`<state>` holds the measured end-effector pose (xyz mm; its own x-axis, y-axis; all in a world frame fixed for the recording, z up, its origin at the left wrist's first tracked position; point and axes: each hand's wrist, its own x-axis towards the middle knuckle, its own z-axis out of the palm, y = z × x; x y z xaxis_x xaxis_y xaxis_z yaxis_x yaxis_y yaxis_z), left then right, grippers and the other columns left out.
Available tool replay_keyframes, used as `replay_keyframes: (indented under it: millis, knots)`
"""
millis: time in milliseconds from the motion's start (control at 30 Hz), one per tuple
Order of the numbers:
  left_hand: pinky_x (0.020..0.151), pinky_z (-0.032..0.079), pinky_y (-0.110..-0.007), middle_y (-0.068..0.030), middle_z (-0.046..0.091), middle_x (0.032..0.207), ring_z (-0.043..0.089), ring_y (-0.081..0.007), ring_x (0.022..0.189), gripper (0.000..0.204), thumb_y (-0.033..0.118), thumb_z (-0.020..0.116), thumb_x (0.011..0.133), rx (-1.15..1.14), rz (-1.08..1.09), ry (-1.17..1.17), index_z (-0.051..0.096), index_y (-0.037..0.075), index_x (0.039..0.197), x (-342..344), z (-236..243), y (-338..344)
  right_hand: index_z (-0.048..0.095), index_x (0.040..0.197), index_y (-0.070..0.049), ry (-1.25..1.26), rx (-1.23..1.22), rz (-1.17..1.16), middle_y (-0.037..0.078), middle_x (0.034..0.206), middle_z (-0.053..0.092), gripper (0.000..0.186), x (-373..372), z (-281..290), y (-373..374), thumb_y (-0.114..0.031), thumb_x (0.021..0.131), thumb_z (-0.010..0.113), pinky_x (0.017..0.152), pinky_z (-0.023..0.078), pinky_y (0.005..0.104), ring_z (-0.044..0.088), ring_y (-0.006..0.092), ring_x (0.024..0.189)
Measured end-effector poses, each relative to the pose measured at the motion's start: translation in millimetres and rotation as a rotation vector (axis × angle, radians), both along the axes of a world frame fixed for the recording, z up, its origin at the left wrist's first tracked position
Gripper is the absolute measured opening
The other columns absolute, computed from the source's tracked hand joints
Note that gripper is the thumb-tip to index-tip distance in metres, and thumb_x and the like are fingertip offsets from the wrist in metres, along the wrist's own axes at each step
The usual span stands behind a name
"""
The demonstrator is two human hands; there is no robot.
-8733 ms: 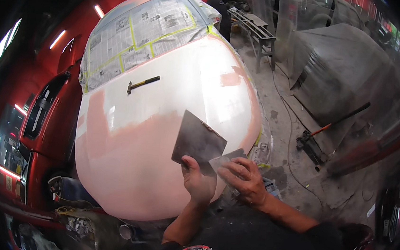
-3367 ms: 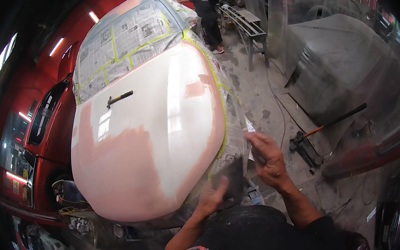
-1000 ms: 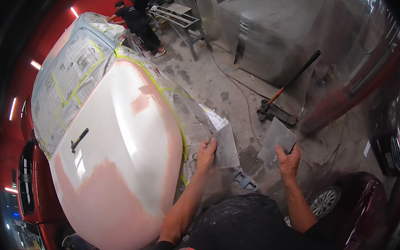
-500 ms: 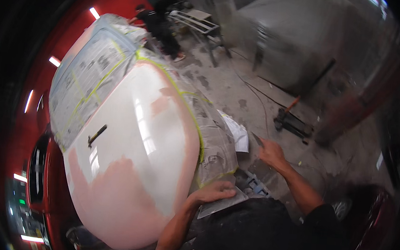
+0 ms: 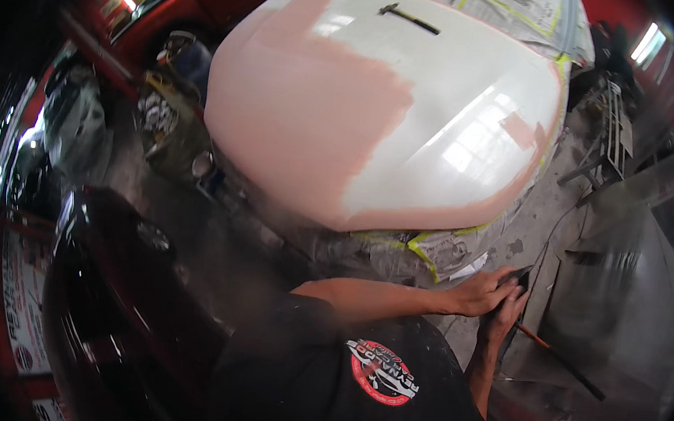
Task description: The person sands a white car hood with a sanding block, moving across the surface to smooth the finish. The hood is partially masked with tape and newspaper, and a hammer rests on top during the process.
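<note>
My left hand and my right hand are together in front of my body, to the right. Their fingers are closed around a small dark, flat thing, whose kind I cannot make out. Beyond them stands a car with a white hood, covered in large pink patches. A hammer lies on the hood's far part. Masking plastic and yellow-green tape run below the hood's near edge.
A floor jack's handle slants beside my right hand. A plastic-covered vehicle stands to the right, near a metal stand. A dark red car is at the left. Bagged clutter sits left of the hood.
My view has turned left. My hands, apart before, have come together at the dark thing. The grey sheet under my left hand no longer shows.
</note>
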<state>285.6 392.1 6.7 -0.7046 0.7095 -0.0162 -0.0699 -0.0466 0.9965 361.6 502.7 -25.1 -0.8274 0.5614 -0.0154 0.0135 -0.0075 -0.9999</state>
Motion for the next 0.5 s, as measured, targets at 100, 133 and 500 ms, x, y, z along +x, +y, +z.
replay_keyframes:
  millis: [100,133,500]
  knots:
    - [0.077,0.049,-0.047,-0.0239,0.066,0.089,0.064,-0.0398,0.082,0.050,0.037,0.045,0.102,-0.046,-0.023,0.273,0.046,0.003,0.138,2,21,-4,0.045,0.136,-0.003,0.067,-0.234,-0.146,0.014,0.121,0.057,0.065,-34,-24,45,-0.058,0.102,0.037,0.091,0.046,0.0339,0.057,0.0214,0.100]
    - [0.077,0.049,-0.048,-0.0242,0.067,0.089,0.063,-0.0425,0.082,0.052,0.038,0.045,0.102,-0.067,-0.030,0.371,0.045,0.003,0.140,4,26,-7,0.047,0.133,-0.003,0.069,-0.338,-0.223,0.013,0.117,0.059,0.069,-43,-29,53,-0.063,0.101,0.036,0.087,0.048,0.0333,0.057,0.0197,0.096]
    - [0.088,0.044,-0.054,-0.0311,0.061,0.102,0.057,-0.0501,0.097,0.049,0.037,0.034,0.104,-0.257,0.130,0.328,0.054,-0.002,0.125,-41,25,5,0.044,0.140,0.003,0.117,-0.504,0.107,0.014,0.134,0.053,0.056,-37,57,-32,-0.041,0.105,0.041,0.104,0.041,0.0359,0.054,0.0253,0.121]
